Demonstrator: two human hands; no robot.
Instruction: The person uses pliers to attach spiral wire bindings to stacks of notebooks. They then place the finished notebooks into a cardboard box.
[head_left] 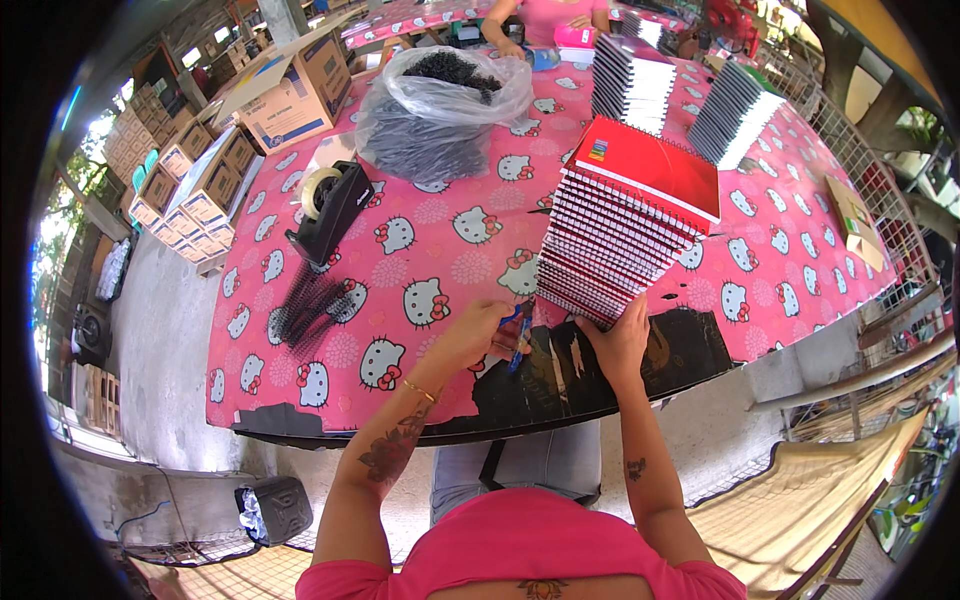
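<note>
A tall stack of spiral notebooks [620,230] with a red top cover stands on the table before me, leaning in the wide view. My left hand [488,325] is closed around a small blue-handled tool [518,340], beside the stack's near left corner. Its shape suggests pliers or cutters, but my fingers hide part of it. My right hand [618,338] is open, with thumb and fingers spread against the near end of the stack. Left of my hands lie loose black binding coils [312,310]. A black tape dispenser [335,213] with a roll of tape stands beyond them.
A clear plastic bag [430,140] full of black coils sits farther back. Two more notebook stacks [632,90] stand at the far right. A cardboard box [300,95] is at the far left. Torn black sheeting [690,355] covers the near edge. Another person [545,20] is across the table.
</note>
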